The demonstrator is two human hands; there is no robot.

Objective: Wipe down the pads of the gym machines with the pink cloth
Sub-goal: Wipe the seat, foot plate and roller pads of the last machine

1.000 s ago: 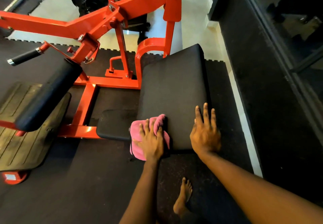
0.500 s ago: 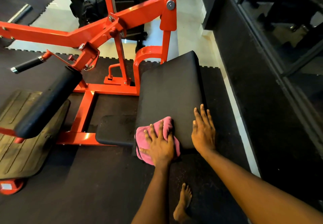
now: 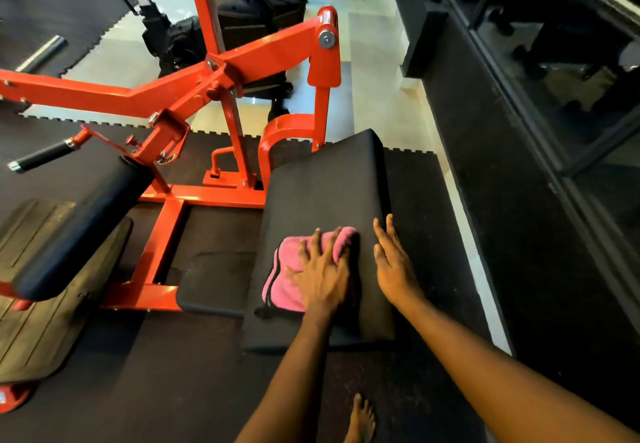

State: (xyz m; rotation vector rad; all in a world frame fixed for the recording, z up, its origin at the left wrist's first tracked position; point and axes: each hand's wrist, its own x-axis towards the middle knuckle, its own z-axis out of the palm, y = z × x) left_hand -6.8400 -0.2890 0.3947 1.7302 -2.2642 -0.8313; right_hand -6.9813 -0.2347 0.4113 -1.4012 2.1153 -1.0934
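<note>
1 of 3 visible pads seems under way: left hand (image 3: 322,276), fingers spread, presses the pink cloth (image 3: 282,287) onto the large pad (image 3: 322,190) near its front-left corner, right hand (image 3: 393,268) flat beside it, holding nothing; small pad (image 3: 214,280) and roller pad (image 3: 79,228) probably still need wiping.

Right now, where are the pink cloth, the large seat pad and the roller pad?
pink cloth (image 3: 282,287): head view, its exposed left half.
large seat pad (image 3: 325,193): head view, middle of its top.
roller pad (image 3: 79,231): head view, middle of the cylinder.
</note>
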